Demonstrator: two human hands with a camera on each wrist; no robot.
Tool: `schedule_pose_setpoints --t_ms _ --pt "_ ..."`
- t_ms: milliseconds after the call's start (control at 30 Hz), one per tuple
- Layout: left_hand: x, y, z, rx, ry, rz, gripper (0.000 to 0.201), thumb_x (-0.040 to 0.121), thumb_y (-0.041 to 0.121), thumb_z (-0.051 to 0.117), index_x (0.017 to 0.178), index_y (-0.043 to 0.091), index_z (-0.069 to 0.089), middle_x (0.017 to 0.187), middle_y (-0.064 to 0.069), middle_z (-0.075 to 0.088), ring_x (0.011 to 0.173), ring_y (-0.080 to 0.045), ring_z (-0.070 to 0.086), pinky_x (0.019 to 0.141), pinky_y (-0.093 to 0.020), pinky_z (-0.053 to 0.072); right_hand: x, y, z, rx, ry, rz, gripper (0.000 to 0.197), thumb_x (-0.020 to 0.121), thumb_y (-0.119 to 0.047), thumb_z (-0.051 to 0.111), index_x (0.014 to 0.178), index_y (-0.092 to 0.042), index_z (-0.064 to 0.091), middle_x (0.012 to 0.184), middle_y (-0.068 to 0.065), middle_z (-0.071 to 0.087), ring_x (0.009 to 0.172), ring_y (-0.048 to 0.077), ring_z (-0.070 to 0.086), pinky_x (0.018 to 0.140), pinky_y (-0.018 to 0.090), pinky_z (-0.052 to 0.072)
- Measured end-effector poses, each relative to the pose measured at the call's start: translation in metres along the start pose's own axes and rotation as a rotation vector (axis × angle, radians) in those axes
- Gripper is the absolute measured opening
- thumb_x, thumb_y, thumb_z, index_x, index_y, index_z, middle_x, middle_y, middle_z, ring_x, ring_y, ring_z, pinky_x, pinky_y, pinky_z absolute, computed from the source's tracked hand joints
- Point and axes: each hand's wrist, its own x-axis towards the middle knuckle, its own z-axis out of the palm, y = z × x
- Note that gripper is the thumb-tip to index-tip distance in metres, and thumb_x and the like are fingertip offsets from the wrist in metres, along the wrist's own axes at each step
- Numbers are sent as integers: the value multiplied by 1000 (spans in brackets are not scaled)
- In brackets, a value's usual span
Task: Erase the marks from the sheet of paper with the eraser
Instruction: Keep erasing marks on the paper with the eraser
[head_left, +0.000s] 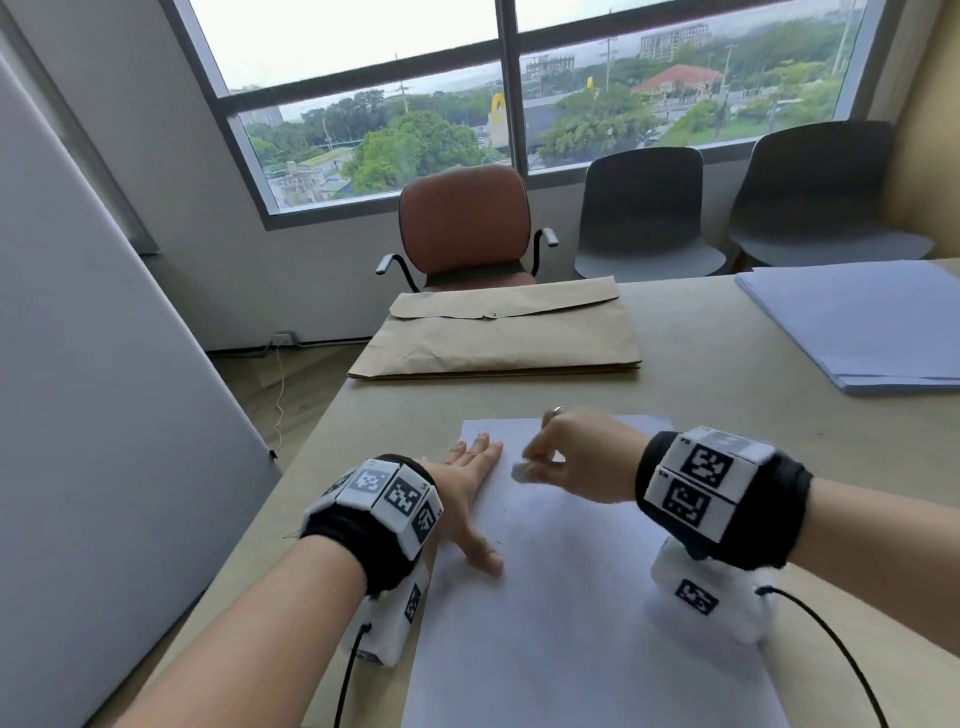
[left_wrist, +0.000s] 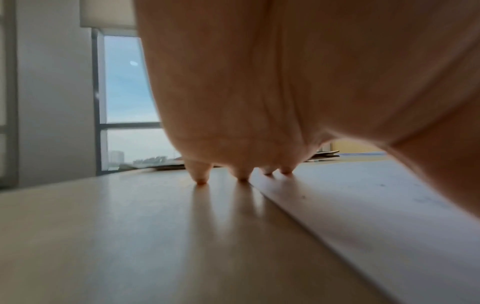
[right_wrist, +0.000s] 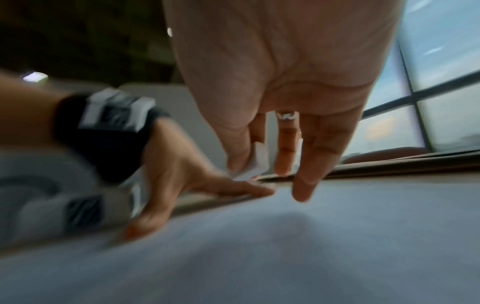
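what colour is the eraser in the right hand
White; the eraser pinched in the right hand shows best in the right wrist view.

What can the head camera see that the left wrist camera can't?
Only the head view shows the right hand pinching the small white eraser over the white sheet of paper, plus the brown padded armchair, two dark grey plastic chairs and the blue paper stack.

Only the left wrist view shows the left hand's fingertips from underneath: two touch the bare light wooden table, two touch the paper.

Both show the left hand spread flat on the sheet's left edge, the brown paper envelope and the window.
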Motion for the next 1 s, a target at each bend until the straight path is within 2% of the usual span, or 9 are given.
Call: schedule_pose_setpoints --t_ms 133,200,333,467,533,600,700,867,1000 --pt "-2 4 -9 48 -6 -10 126 69 46 78 148 24 -19 155 9 -24 144 -9 -17 118 -41 -1 -14 34 -10 314 41 193 38 92 -28 51 85 9 60 73 8 59 52 20 62 47 24 43" --pt "-3 6 -14 71 -2 -3 122 71 42 78 149 24 -14 156 7 -22 144 -11 -17 119 -44 0 -22 43 -8 313 23 210 36 91 -24 52 83 11 58 69 5 58 44 11 58 45 20 42" --pt "-3 14 -21 54 -8 23 113 74 38 76 150 30 -8 154 5 -27 143 -18 -23 118 -48 -2 -28 44 -1 243 17 153 26 89 -16 50 73 5 54 66 1 56 52 9 61 59 25 49" --pt "0 23 -21 51 -10 32 110 76 34 75 150 30 -6 152 3 -33 140 -25 -29 116 -51 -7 -22 30 0 107 -43 59 29 89 -20 52 63 -6 54 65 3 63 44 2 52 56 22 46" --pt "0 27 -20 57 -6 45 106 79 31 73 150 29 -5 153 3 -31 140 -25 -30 115 -52 -9 -18 23 0 -3 -65 26 40 89 -27 52 51 -18 44 54 -3 53 42 6 46 56 26 40" --pt "0 32 -18 66 12 76 102 82 33 69 151 24 -5 155 3 -24 142 -22 -25 117 -49 -8 -13 19 1 -107 -42 16 45 89 -30 51 48 -20 36 51 -4 41 52 13 41 52 27 31" --pt "1 33 -12 -16 42 117 111 79 43 71 150 19 -11 157 1 -18 145 -14 -14 120 -36 1 -7 19 0 -162 23 73 43 90 -30 47 51 -18 35 60 1 45 68 22 43 47 24 24" --pt "10 29 -4 -42 45 133 120 75 43 74 148 15 -18 156 -1 -23 144 -15 -16 118 -30 0 -16 6 9 -112 -50 -115 48 90 -21 50 47 -23 28 48 -4 30 65 22 32 52 20 25" --pt "11 29 -4 -34 51 145 120 75 43 73 148 15 -18 156 -2 -22 145 -16 -15 119 -31 0 -10 10 3 -81 -63 -46 47 88 -24 52 46 -23 31 48 -3 33 63 22 34 52 25 26"
